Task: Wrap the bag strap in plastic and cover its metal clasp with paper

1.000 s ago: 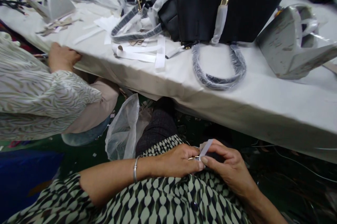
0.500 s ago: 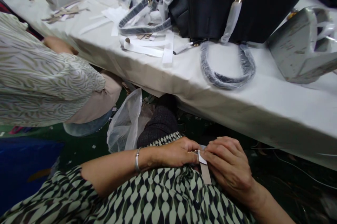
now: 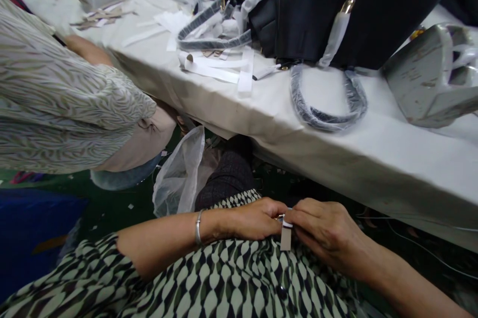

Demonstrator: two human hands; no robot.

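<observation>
**Your left hand** [image 3: 254, 219]: curled, fingertips pressed in against the strip, with a silver bangle [image 3: 198, 226] on the wrist.
**Your right hand** [image 3: 326, 234]: fingers closed together, meeting your left hand around the strip in a pinch.
**Pale strip** [image 3: 286, 238]: held between your hands in front of your patterned blouse [image 3: 239, 278], hanging downward, with a dark band near its top.
**Small metal piece** [image 3: 280, 217]: glints at your left fingertips; too small to tell what it is.
**Worktop** [image 3: 377, 163]: cloth-covered, running ahead of you, well above your hands.
**On it**: a black handbag [image 3: 321, 9], a plastic-wrapped handle [image 3: 328, 104] just in front, white paper strips [image 3: 216, 70], and a grey moulded form [image 3: 425, 76].
**Nearby**: a co-worker's patterned sleeve [image 3: 67, 94] to your left; a clear plastic bag [image 3: 179, 173] hangs below the worktop edge.
</observation>
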